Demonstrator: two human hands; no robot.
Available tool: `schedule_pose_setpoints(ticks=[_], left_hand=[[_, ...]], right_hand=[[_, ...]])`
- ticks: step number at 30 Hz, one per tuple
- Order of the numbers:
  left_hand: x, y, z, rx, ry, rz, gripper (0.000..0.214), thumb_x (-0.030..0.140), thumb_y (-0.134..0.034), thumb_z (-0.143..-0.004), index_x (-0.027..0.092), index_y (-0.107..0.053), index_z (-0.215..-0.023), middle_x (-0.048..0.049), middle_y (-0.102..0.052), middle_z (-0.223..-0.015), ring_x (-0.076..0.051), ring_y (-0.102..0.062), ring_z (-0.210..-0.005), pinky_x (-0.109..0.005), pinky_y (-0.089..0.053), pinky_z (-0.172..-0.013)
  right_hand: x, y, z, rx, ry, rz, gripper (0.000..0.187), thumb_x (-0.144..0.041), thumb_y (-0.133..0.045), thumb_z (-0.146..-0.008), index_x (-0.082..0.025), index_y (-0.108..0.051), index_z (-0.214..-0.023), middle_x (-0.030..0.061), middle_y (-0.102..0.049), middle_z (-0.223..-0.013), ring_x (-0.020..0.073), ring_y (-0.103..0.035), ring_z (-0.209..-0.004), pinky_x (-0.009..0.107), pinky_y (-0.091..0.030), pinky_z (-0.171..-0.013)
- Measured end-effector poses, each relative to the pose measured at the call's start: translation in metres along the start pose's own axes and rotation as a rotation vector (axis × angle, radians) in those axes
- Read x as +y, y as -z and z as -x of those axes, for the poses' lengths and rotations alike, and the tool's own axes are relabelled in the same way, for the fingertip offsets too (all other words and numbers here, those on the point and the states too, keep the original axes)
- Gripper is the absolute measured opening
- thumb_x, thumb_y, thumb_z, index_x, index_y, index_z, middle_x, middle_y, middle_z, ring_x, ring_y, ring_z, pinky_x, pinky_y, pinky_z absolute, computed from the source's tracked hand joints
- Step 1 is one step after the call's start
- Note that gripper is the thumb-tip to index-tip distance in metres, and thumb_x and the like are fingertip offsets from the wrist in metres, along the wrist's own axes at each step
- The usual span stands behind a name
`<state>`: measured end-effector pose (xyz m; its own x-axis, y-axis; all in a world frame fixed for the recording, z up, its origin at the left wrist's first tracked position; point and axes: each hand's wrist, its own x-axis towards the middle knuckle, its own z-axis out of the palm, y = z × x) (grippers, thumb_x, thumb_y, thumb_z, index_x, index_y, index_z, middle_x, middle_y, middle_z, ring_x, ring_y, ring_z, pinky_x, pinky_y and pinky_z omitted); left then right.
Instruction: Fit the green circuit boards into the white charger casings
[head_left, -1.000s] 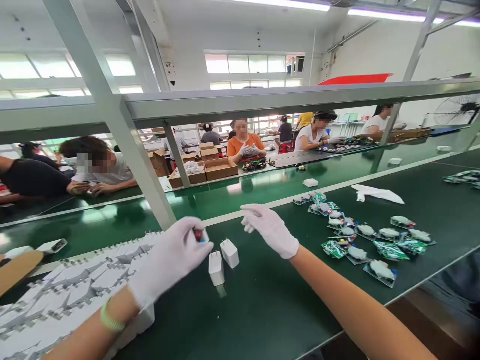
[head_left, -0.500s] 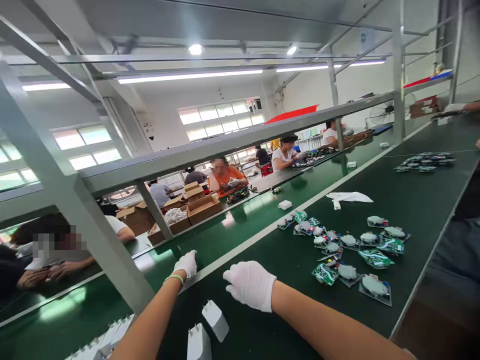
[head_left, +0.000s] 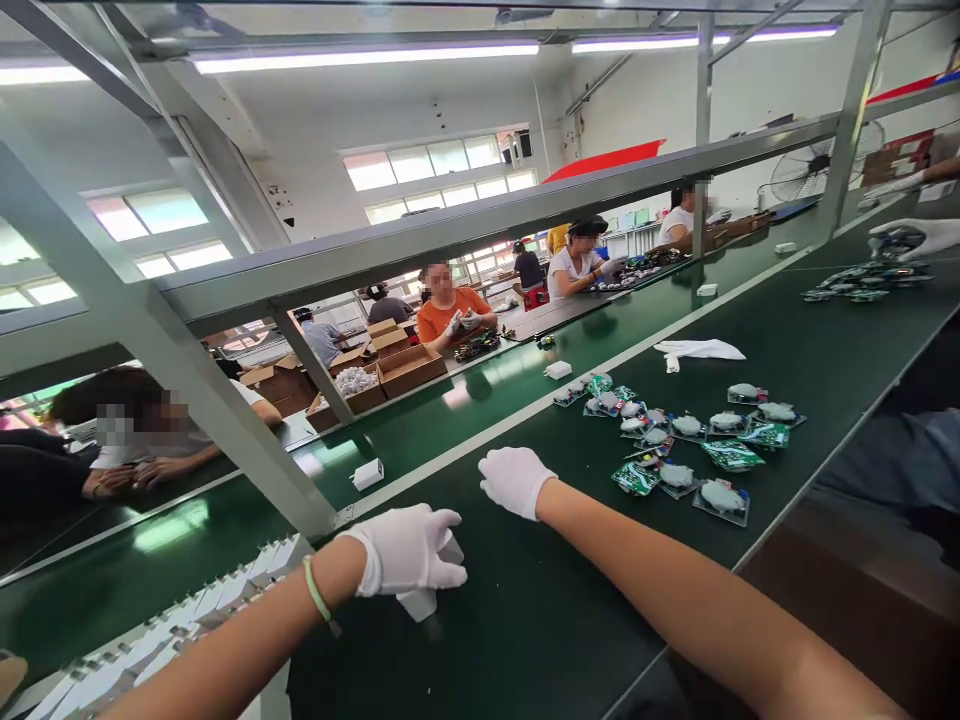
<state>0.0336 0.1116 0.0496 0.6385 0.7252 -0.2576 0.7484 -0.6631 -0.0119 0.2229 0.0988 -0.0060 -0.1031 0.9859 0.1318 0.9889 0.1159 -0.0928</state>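
Note:
My left hand [head_left: 409,550], in a white glove, reaches over two white plug chargers [head_left: 418,604] on the dark belt. Its thumb and forefinger are apart, with part of one charger showing between them; the hand covers much of both. My right hand [head_left: 517,483], also gloved, hovers over the belt with its fingers curled in. Whatever it may hold is hidden. Another white plug charger [head_left: 367,474] lies on the green strip beyond the metal divider. Right of my right hand are several green circuit boards [head_left: 731,456] with pale lumps on them.
Standing white chargers [head_left: 187,620] form a row at lower left. A slanting metal post [head_left: 232,420] rises beside my left hand. A white glove [head_left: 701,349] lies farther up the belt. At far right, a co-worker's gloved hand [head_left: 922,240] is over more boards. Co-workers sit across the line.
My left hand has come back from the green strip to the two chargers; a charger now lies on the strip where it was. The view has tilted down. A co-worker's hand has appeared at far right.

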Motion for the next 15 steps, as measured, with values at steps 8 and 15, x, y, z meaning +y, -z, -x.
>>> schedule_pose_setpoints(ticks=[8,15], left_hand=[[0.016,-0.039,0.022,0.213,0.019,-0.043,0.035,0.039,-0.051,-0.078,0.017,-0.063,-0.103,-0.0145,-0.062,-0.097,-0.031,-0.065,-0.080,-0.043,-0.051,-0.071],[0.002,-0.068,0.044,0.487,0.107,0.194,0.030,0.039,-0.044,-0.087,0.020,-0.055,-0.107,-0.0086,-0.056,-0.109,-0.023,-0.063,-0.090,-0.038,-0.051,-0.085]], right_hand=[[0.016,-0.003,-0.009,-0.102,-0.154,-0.002,0.028,-0.034,-0.055,-0.093,-0.014,-0.059,-0.112,0.0077,-0.062,-0.111,0.0197,-0.062,-0.095,0.040,-0.053,-0.081],[0.037,-0.003,-0.014,-0.127,-0.281,-0.017,0.028,-0.033,-0.056,-0.092,-0.014,-0.058,-0.113,0.0083,-0.061,-0.113,0.0204,-0.062,-0.097,0.041,-0.053,-0.082]])
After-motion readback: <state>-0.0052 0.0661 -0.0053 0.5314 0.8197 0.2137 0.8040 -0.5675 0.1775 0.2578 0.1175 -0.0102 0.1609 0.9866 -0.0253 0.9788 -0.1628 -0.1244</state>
